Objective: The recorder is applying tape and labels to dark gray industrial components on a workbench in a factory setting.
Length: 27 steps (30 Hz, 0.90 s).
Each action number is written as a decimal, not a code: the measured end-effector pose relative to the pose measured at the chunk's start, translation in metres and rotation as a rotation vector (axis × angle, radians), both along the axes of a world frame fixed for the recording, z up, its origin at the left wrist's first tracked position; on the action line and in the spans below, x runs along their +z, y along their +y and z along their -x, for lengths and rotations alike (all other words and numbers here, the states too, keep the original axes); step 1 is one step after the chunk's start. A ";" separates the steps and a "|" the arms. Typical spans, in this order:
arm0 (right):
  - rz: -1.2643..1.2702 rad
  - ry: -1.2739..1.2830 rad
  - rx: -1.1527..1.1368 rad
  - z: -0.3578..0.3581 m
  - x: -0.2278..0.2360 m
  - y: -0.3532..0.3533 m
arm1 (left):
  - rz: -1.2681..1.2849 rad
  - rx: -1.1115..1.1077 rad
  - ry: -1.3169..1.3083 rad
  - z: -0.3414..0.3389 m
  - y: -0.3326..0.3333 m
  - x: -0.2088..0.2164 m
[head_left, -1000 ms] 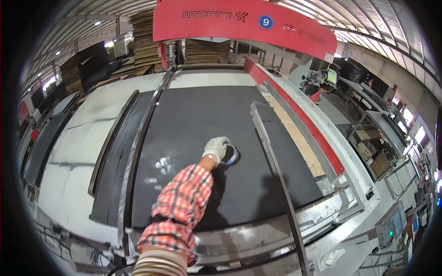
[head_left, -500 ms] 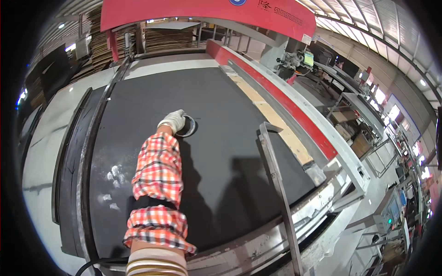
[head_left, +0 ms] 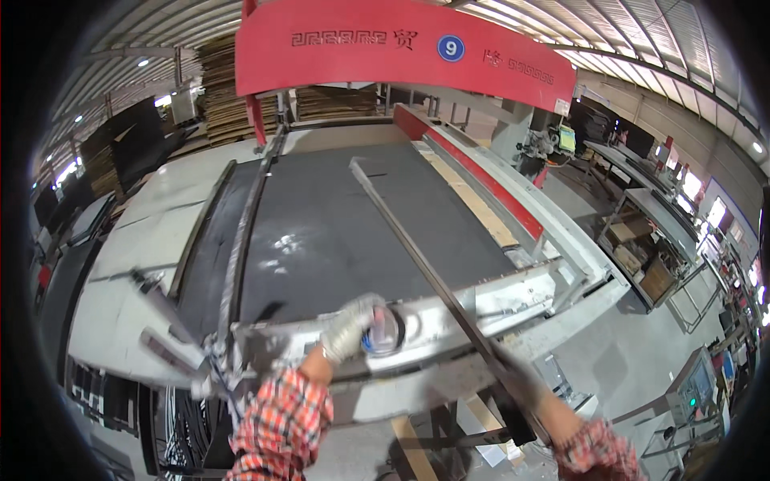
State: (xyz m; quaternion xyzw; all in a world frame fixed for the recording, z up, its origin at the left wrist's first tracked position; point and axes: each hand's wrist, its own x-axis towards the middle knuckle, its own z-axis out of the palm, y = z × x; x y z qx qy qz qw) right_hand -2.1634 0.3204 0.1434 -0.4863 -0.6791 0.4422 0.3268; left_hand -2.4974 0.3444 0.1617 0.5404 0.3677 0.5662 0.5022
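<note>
My left hand (head_left: 350, 330), in a white glove, is closed around a ring-shaped roll of tape (head_left: 385, 333) above the near edge of the machine bed; motion blurs both a little. My right hand (head_left: 525, 389) grips the lower end of a long metal bar (head_left: 421, 260). The bar slants up and leftward over a large dark sheet (head_left: 345, 228), its far end bent short to one side. Whitish marks show on the left part of the sheet. The right hand's fingers are dark and blurred.
A red crossbeam (head_left: 353, 48) spans the far end of the machine. Rails run along both sides of the sheet, with a pale table (head_left: 132, 240) to the left. Stacked brown boards (head_left: 220, 88) stand behind. At right are a workbench (head_left: 650, 216) and a control panel (head_left: 694, 385).
My left hand, with the tape roll, has come back from mid-sheet to the near edge. My right hand has come into view on the bar, whose tip has swung left and farther away.
</note>
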 end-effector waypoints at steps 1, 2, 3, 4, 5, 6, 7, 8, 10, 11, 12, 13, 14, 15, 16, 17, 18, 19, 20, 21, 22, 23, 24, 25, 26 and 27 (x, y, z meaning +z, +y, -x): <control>0.075 -0.136 -0.017 0.020 0.011 0.038 | 0.190 -0.176 -0.083 -0.013 -0.030 -0.006; 0.304 -0.324 -0.019 0.036 0.047 0.054 | 0.076 -0.158 -0.006 -0.017 -0.065 -0.015; 0.477 0.079 0.043 0.044 0.065 0.062 | -0.006 -0.071 0.136 -0.010 -0.094 -0.038; 0.213 -0.193 0.054 0.034 0.065 0.075 | 0.042 -0.064 0.193 0.001 -0.116 -0.054; 0.101 -0.354 0.043 0.025 0.074 0.082 | 0.176 0.051 0.125 0.002 -0.150 -0.058; 0.001 -0.281 0.209 0.002 0.066 0.093 | 0.314 0.182 0.048 0.003 -0.187 -0.067; 0.169 -0.485 0.244 -0.001 0.106 0.059 | 0.346 0.281 -0.058 0.025 -0.224 -0.109; 0.151 -0.545 0.227 -0.011 0.127 0.026 | 0.375 0.361 -0.160 0.042 -0.255 -0.146; 0.267 -0.446 0.186 -0.073 0.133 -0.019 | 0.281 0.411 -0.328 0.030 -0.301 -0.143; 0.305 -0.438 0.095 -0.093 0.142 -0.050 | 0.398 0.372 -0.523 0.077 -0.323 -0.274; 0.357 -0.445 -0.014 -0.111 0.137 -0.071 | 0.422 0.441 -0.475 0.048 -0.335 -0.256; 0.358 -0.453 -0.036 -0.121 0.124 -0.082 | 0.478 0.422 -0.493 0.026 -0.328 -0.253; 0.366 -0.340 -0.033 -0.127 0.110 -0.097 | 0.529 0.370 -0.517 0.004 -0.322 -0.259; 0.377 -0.218 -0.021 -0.125 0.096 -0.110 | 0.579 0.306 -0.547 -0.018 -0.310 -0.261; 0.376 -0.209 -0.024 -0.119 0.088 -0.122 | 0.628 0.218 -0.573 -0.042 -0.293 -0.258; 0.248 -0.249 -0.001 -0.112 0.082 -0.129 | 0.658 0.121 -0.605 -0.069 -0.275 -0.250; 0.121 -0.284 0.026 -0.112 0.074 -0.137 | 0.640 0.029 -0.639 -0.093 -0.258 -0.234; 0.120 -0.278 0.035 -0.124 0.064 -0.152 | 0.515 -0.096 -0.693 -0.114 -0.248 -0.219; 0.069 -0.293 0.005 -0.142 0.052 -0.175 | 0.387 -0.233 -0.738 -0.133 -0.232 -0.200; 0.019 -0.305 -0.020 -0.160 0.038 -0.196 | 0.372 -0.249 -0.844 -0.154 -0.216 -0.185; 0.021 -0.298 -0.031 -0.178 0.023 -0.218 | 0.364 -0.278 -0.953 -0.171 -0.203 -0.169; 0.020 -0.297 -0.071 -0.200 0.007 -0.243 | 0.382 -0.297 -0.945 -0.184 -0.195 -0.144; 0.024 -0.299 -0.120 -0.225 -0.009 -0.268 | 0.377 -0.371 -0.961 -0.203 -0.193 -0.115; 0.042 -0.294 -0.165 -0.258 -0.035 -0.283 | 0.379 -0.456 -0.975 -0.225 -0.195 -0.093; 0.044 -0.498 -0.049 -0.296 -0.067 -0.294 | 0.334 -0.417 -0.878 -0.243 -0.209 -0.072; 0.059 -0.704 0.075 -0.326 -0.084 -0.314 | 0.289 -0.386 -0.788 -0.259 -0.223 -0.061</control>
